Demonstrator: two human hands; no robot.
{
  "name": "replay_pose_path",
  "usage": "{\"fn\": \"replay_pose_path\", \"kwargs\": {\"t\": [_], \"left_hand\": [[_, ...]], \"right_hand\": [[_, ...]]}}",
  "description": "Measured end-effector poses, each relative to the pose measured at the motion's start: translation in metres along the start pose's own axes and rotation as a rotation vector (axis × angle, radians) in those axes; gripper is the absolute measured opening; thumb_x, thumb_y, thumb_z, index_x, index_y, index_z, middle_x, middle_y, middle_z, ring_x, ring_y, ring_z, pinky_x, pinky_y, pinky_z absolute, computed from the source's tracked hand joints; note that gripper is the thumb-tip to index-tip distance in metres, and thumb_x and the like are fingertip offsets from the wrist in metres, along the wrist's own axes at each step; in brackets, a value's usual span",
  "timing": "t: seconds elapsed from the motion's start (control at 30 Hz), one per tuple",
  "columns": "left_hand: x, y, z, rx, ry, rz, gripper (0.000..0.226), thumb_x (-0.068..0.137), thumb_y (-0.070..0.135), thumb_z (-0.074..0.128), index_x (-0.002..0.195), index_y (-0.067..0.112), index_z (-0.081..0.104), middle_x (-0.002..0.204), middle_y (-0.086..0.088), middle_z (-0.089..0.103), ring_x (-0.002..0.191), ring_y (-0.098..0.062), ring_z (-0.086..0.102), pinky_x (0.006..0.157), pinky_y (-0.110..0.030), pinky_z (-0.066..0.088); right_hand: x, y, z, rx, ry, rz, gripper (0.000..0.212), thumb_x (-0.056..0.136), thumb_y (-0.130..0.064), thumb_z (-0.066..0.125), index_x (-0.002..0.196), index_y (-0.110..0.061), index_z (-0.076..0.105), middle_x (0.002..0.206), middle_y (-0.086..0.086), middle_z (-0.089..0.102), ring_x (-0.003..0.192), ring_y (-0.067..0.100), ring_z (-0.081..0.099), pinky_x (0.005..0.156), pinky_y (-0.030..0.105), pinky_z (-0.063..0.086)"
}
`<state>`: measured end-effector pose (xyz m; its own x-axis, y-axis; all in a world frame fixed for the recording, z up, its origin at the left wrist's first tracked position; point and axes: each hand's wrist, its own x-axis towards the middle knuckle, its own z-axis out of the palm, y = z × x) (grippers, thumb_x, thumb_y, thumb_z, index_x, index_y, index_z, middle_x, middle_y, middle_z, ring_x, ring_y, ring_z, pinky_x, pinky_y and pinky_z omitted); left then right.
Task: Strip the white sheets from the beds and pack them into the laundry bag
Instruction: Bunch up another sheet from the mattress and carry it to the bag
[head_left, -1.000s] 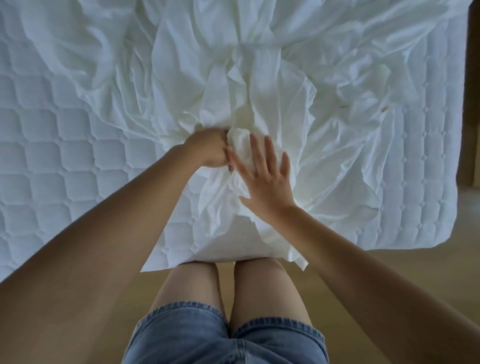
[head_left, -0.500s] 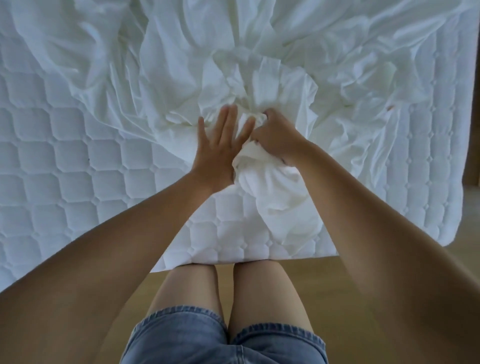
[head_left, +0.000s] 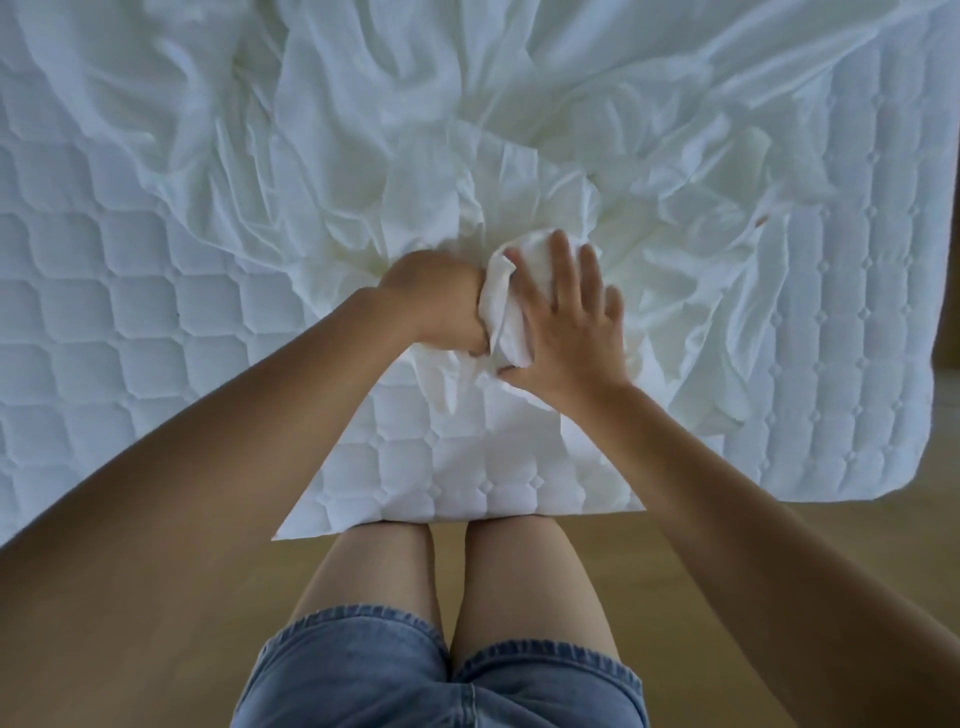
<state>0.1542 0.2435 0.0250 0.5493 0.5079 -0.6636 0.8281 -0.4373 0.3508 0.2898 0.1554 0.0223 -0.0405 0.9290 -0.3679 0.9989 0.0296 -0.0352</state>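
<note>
Roughly midway through stripping this bed, judging by the lie of things. Gathering the white sheet (head_left: 467, 130) toward the near edge of the mattress (head_left: 104, 322), with the quilted surface already bared along the left, the near strip and the right side. Gripping a bunched wad of that sheet in the left hand (head_left: 436, 301), curled tight into a fist around the cloth. Pressing on the same wad with the right hand (head_left: 566, 332), flat, spread and straight-fingered, touching the fabric just beside the left fist. Leaving most of the sheet lying crumpled across the middle and far part of the mattress, not yet lifted clear. Standing right against the near edge, on the wooden floor (head_left: 893, 525), wearing denim shorts (head_left: 363, 675).

Remaining, probably: hauling in the rest of the cloth, taking it off the bed, fetching the laundry bag and stuffing the sheet inside, then doing likewise for any other bed. Seeing no laundry bag anywhere in view, so counting nothing as packed.

Counting: one white sheet, one mattress on one bed, two hands both working on the cloth, no bags, no pillows or blankets showing. Unable to rule out a second layer hiding among the folds.
</note>
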Motion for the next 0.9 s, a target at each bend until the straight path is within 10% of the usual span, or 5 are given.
{"fn": "replay_pose_path", "kwargs": {"t": [0.27, 0.57, 0.77, 0.9], "left_hand": [[-0.086, -0.048, 0.044, 0.053, 0.227, -0.107, 0.070, 0.069, 0.046, 0.072, 0.127, 0.014, 0.050, 0.110, -0.007, 0.062, 0.104, -0.031, 0.056, 0.079, -0.039, 0.047], [-0.071, -0.037, 0.089, 0.465, 0.562, 0.042, 0.111, 0.054, 0.037, 0.081, 0.144, 0.009, 0.024, 0.143, -0.026, 0.031, 0.133, -0.040, 0.031, 0.104, -0.066, 0.027], [-0.008, -0.050, 0.048, 0.290, 0.398, 0.113, 0.092, 0.067, 0.035, 0.074, 0.146, 0.012, 0.034, 0.116, -0.020, 0.062, 0.106, -0.036, 0.060, 0.095, -0.047, 0.041], [0.008, -0.060, 0.003, 0.206, 0.213, 0.080, 0.098, 0.070, 0.062, 0.069, 0.149, 0.026, 0.024, 0.120, -0.007, 0.063, 0.109, -0.030, 0.060, 0.090, -0.036, 0.043]], "right_hand": [[0.022, -0.055, 0.004, 0.349, -0.427, -0.225, 0.068, 0.075, -0.036, 0.070, 0.136, -0.027, 0.040, 0.128, 0.000, 0.054, 0.111, 0.027, 0.055, 0.079, 0.030, 0.038], [0.059, -0.036, -0.027, 0.635, -0.753, -0.038, 0.048, 0.069, -0.018, 0.076, 0.115, -0.017, 0.063, 0.105, 0.004, 0.068, 0.096, 0.024, 0.064, 0.086, 0.037, 0.052], [0.033, -0.032, -0.036, 0.286, -0.149, 0.110, 0.081, 0.079, -0.044, 0.068, 0.146, -0.021, 0.029, 0.148, 0.006, 0.033, 0.137, 0.028, 0.027, 0.110, 0.040, 0.023], [0.009, -0.049, -0.029, 0.020, -0.153, -0.051, 0.108, 0.073, -0.057, 0.070, 0.153, -0.028, 0.003, 0.159, 0.015, -0.004, 0.146, 0.035, -0.008, 0.113, 0.055, -0.009]]}}
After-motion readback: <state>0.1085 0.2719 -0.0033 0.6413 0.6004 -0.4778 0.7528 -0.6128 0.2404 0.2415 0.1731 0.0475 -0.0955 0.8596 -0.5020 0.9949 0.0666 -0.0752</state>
